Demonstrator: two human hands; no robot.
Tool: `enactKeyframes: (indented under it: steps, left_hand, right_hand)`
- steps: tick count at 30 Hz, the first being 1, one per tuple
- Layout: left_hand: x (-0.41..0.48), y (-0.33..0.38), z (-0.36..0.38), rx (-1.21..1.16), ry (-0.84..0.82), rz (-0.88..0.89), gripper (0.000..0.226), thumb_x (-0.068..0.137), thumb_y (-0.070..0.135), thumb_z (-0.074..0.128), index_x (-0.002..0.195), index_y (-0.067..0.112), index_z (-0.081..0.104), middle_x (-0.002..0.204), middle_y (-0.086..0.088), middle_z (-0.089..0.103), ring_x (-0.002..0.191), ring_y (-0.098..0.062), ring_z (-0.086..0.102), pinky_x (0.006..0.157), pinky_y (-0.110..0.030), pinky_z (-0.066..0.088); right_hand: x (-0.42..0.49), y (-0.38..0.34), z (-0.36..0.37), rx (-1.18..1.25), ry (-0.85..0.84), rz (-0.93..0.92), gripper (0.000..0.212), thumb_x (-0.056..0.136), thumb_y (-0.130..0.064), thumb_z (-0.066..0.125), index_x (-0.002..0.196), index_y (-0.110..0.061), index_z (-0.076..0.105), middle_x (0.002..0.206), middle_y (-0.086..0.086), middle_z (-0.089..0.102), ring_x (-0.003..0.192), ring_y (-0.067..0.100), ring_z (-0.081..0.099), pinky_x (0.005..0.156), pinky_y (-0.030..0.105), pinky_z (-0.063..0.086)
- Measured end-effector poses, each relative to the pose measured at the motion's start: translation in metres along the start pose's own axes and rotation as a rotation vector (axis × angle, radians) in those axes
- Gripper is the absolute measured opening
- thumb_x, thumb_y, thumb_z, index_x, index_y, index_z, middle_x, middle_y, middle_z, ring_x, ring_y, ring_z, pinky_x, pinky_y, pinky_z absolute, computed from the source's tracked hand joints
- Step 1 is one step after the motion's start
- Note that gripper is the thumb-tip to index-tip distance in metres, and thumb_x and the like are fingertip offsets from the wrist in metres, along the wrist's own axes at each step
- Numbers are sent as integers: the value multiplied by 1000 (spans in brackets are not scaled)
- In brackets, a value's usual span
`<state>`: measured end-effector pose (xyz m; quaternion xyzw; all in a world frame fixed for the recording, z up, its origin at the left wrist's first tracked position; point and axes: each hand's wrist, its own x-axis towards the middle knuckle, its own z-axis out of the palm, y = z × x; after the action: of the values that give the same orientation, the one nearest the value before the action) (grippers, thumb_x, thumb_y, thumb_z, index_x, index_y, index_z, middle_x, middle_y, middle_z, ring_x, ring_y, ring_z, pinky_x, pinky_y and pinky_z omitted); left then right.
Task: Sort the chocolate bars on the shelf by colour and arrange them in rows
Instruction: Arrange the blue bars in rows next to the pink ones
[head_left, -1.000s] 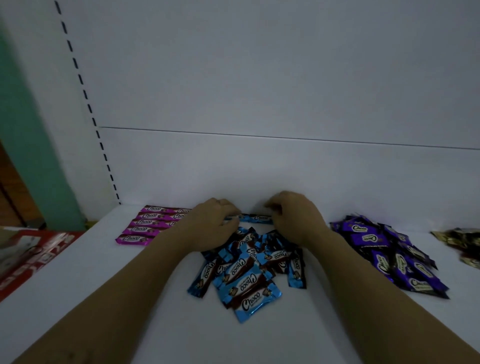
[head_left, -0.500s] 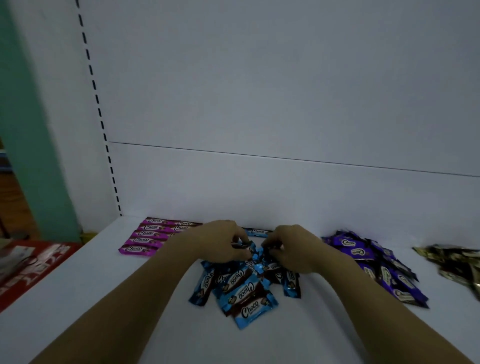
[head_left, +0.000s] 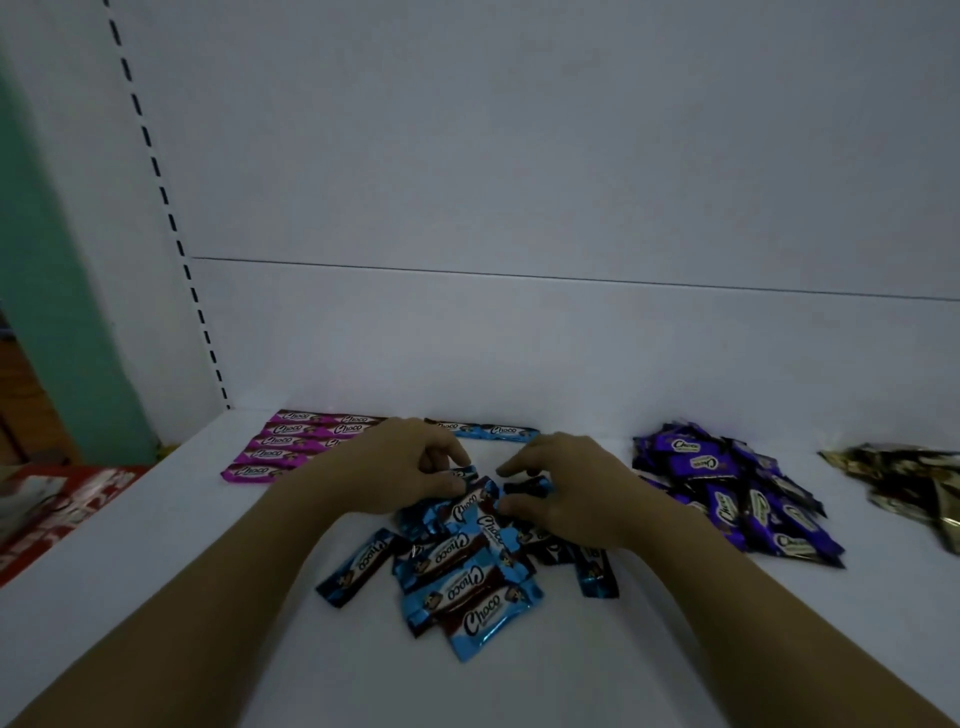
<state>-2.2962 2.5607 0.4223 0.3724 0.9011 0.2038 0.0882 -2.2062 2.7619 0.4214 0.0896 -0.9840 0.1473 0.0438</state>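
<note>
White shelf (head_left: 156, 597) first, wide and dim: a pink row (head_left: 296, 441) lies squared at the back left, while a purple heap (head_left: 737, 499) and a gold heap (head_left: 914, 478) wait unsorted on the right. Both hands have come forward from the back wall, leaving a blue row (head_left: 488, 430) begun there, so blue is under way. The blue pile (head_left: 457, 582) lies just beneath them. The left hand (head_left: 395, 467) pinches a top bar (head_left: 465, 472), and the right hand (head_left: 566, 493) pinches a dark bar (head_left: 530, 486).
</note>
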Motion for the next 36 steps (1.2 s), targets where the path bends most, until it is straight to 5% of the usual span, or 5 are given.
enactKeyframes:
  steps: [6, 12, 22, 29, 36]
  left_hand:
    - [1, 3, 3, -20, 65, -4, 29, 87, 34, 68, 116, 31, 63, 101, 14, 59, 93, -1, 54, 74, -10, 39]
    - [5, 0, 2, -86, 192, 11, 26, 76, 24, 80, 95, 36, 66, 87, 13, 64, 82, 0, 59, 70, -13, 44]
    - [6, -1, 2, -156, 405, -113, 18, 73, 27, 82, 83, 23, 67, 75, 8, 65, 68, -5, 61, 59, -13, 49]
    - [5, 1, 2, -395, 344, -112, 16, 84, 9, 71, 97, 18, 68, 89, -4, 70, 73, -22, 70, 62, -34, 60]
    - [1, 11, 0, -507, 391, -104, 10, 92, 22, 63, 91, 12, 63, 81, -5, 71, 49, -9, 62, 46, -25, 50]
  right_hand:
    - [0, -2, 3, 53, 1, 11, 32, 87, -49, 63, 112, -30, 70, 113, -6, 66, 100, 9, 57, 88, 23, 45]
    - [4, -6, 7, 126, 14, 51, 45, 88, -49, 61, 127, -27, 61, 121, -4, 64, 106, 10, 58, 94, 23, 43]
    - [7, 0, 14, 484, 284, 175, 14, 85, -28, 71, 73, -23, 65, 74, -8, 66, 66, 4, 57, 57, 9, 42]
    - [4, 7, 5, 840, 430, 273, 13, 87, -14, 68, 75, -13, 65, 68, -1, 71, 57, 5, 59, 54, 20, 46]
    - [4, 11, 4, 933, 436, 296, 11, 91, -9, 62, 80, -8, 61, 71, 3, 72, 64, 13, 63, 58, 28, 53]
